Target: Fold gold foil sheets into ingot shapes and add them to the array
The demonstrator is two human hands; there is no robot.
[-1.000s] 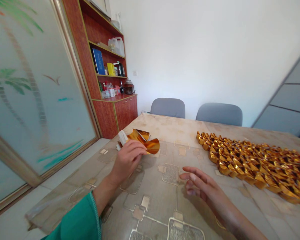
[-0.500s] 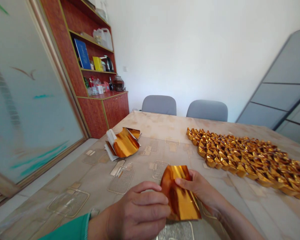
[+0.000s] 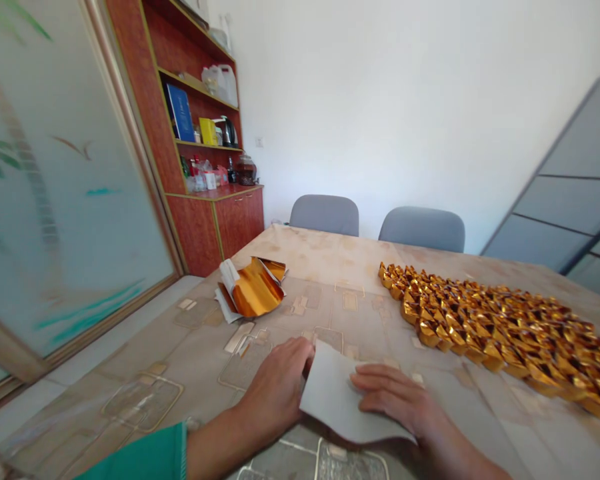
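Observation:
A sheet of foil paper (image 3: 333,393) is between my hands just over the table, its pale grey back facing up and its near edge curling. My left hand (image 3: 283,377) is closed on the sheet's left edge; the fingertips are partly hidden behind it. My right hand (image 3: 400,403) grips the right side, fingers lying over the top and thumb out of sight. Beyond my left hand lies a loose stack of gold foil sheets (image 3: 257,290), curled, with some pale backs showing. To the right stand rows of folded gold foil pieces (image 3: 490,317), packed close together.
The table (image 3: 150,333) has a patterned cover. Two grey chairs (image 3: 325,215) stand at its far side against the wall. A red-brown cabinet (image 3: 195,227) with bottles, a kettle and jugs is at the back left, near a frosted sliding door (image 3: 90,200).
The sheet has turned over, from gold side up to pale back up. My left hand has shifted to its left edge, and the right hand's fingers now lie over its top.

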